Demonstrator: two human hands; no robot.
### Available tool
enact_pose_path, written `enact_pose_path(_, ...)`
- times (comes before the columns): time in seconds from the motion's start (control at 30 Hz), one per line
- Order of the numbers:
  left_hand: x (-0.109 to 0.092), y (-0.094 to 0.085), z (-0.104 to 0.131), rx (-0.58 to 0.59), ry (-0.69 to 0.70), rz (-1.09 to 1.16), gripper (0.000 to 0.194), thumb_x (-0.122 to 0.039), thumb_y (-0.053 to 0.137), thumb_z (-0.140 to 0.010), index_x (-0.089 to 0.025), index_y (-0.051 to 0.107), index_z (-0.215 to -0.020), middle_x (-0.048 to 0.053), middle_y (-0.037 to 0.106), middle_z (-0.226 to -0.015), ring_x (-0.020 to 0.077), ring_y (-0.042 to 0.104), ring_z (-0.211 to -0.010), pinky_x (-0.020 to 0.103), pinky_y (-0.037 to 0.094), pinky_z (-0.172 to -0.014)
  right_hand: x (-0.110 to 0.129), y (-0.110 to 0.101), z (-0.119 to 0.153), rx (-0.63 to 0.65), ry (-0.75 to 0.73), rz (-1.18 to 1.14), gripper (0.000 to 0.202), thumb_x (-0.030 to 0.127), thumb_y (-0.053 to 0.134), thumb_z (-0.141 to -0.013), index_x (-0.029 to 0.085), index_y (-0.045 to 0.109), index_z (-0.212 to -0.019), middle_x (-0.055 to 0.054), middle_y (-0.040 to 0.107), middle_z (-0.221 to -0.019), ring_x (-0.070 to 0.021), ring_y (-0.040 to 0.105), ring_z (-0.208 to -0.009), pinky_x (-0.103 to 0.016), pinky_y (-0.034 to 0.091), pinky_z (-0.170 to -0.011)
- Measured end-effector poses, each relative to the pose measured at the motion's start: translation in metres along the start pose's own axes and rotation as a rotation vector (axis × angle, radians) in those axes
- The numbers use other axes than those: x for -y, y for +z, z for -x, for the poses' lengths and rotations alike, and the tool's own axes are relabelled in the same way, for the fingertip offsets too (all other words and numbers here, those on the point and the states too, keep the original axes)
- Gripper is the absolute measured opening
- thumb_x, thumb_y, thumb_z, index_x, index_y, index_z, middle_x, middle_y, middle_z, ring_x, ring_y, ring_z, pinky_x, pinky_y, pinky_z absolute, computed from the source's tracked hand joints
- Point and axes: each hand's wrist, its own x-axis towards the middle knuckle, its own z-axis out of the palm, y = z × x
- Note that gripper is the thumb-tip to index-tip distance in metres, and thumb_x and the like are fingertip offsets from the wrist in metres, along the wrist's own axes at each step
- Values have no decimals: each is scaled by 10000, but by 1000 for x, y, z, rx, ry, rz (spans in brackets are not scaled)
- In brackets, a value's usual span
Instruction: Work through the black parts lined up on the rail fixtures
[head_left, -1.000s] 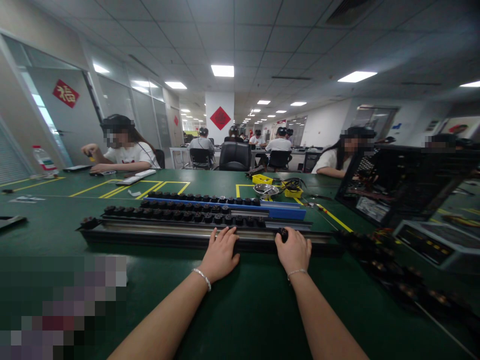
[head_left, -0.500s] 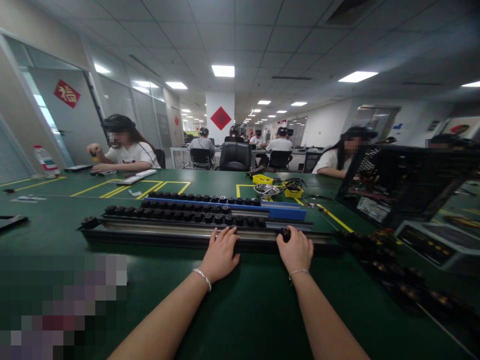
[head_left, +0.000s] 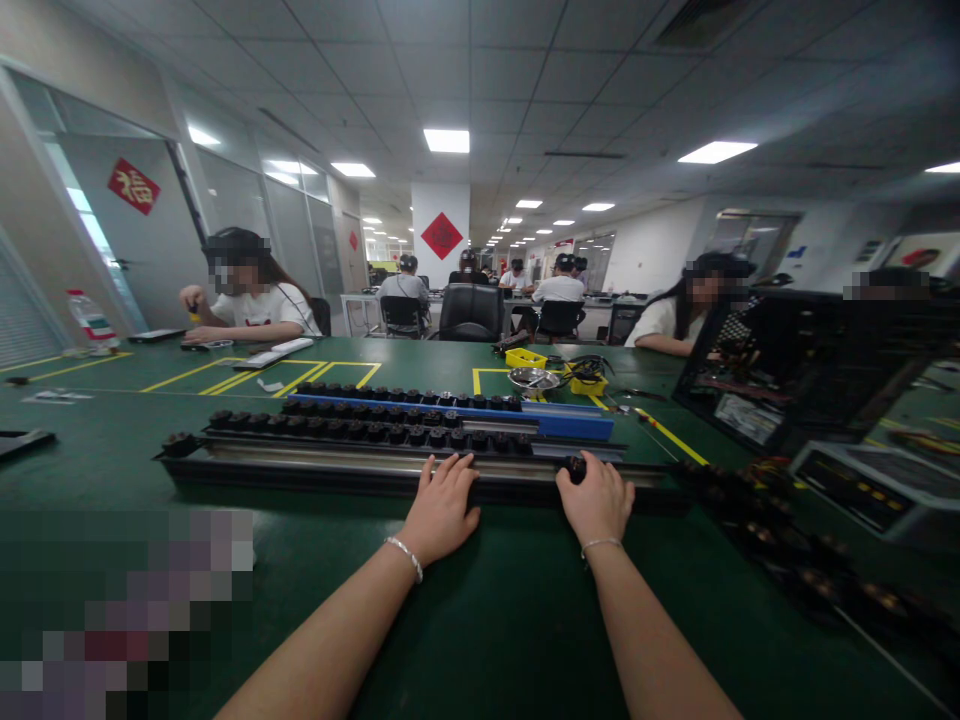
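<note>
A long black channel rail (head_left: 322, 466) with a pale metal inside lies across the table in front of me. My left hand (head_left: 442, 505) rests on its near edge, fingers spread and holding nothing. Between the thumb and fingers of my right hand (head_left: 600, 500) is a small round black part (head_left: 576, 468), held at the rail's right portion. One black wheel-like part (head_left: 180, 444) sits at the rail's left end. Just behind lie another black rail with a row of such parts (head_left: 375, 432) and a blue rail (head_left: 577, 428) with a similar row.
On the right stand an open computer case (head_left: 787, 370) and a power supply unit (head_left: 877, 490), with a strip of dark parts (head_left: 817, 570) nearer. A metal bowl (head_left: 533, 380) and yellow trays (head_left: 525, 358) are beyond the rails. Co-workers sit across the table.
My right hand has shifted slightly to the right along the rail with the small black part. My left hand has stayed in place.
</note>
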Motion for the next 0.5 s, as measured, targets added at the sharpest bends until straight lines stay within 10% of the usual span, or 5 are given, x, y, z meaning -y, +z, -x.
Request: enact_pose_path(0.5, 0, -1, 0, -2, 5, -6, 411, -292, 546, -757, -228, 487, -1159, 54, 431, -1392, 248, 310, -1313, 516, 105, -1112, -2, -4, -2, 10, 29, 5, 447, 322, 403, -786, 217, 532, -1201, -67, 581, -1208, -253, 387, -1220, -497, 170, -1039)
